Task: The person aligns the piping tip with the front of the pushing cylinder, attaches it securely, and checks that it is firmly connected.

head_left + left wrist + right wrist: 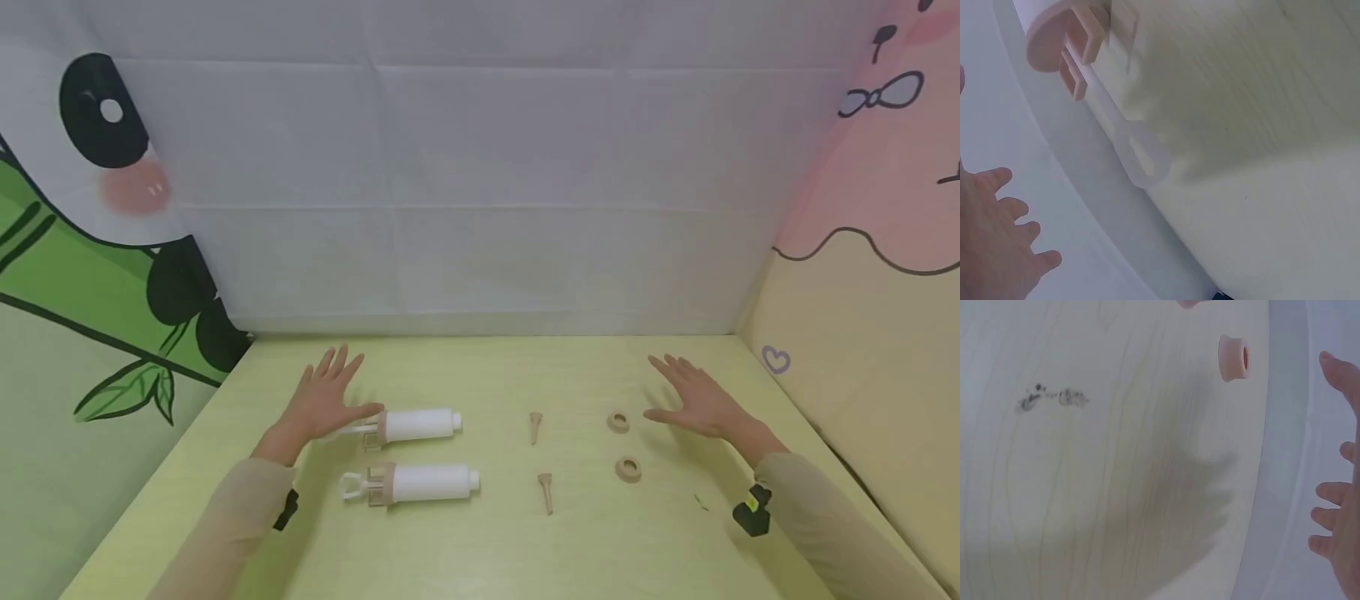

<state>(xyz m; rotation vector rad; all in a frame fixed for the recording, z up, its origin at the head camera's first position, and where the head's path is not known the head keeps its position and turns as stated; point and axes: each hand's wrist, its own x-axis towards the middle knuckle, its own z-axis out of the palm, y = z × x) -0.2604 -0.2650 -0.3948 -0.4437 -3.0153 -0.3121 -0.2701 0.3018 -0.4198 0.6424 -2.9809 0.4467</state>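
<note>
Two of everything, it seems: a far white tube (pixel 418 424) and a near white tube (pixel 431 482) lie on their sides across the left half of the table (pixel 510 550), each with a tan collar and a pale looped handle pointing left. Past their tips come a far tan nozzle (pixel 535 427) and a near tan nozzle (pixel 546 493), then a far ring (pixel 618 429) and a near ring (pixel 628 477). Set out in matching rows, well apart, they look spaced so each piece can be told and reached separately. The left hand (pixel 322 407) is above the far tube's handle, fingers straight, thumb spread away toward the collar, gripping nothing; whether the thumb touches, I can't tell. The right hand (pixel 697 402) hovers beside the far ring, thumb apart from its straight fingers, holding nothing. Its shadow falls on the pale, wood-grained top, near a small dark smudge (pixel 701 502). Behind hangs a creased whitish cloth (pixel 487 167); cartoon panels flank it, green with black patches at left (pixel 75 233), pink and cream at right (pixel 862 183).
</note>
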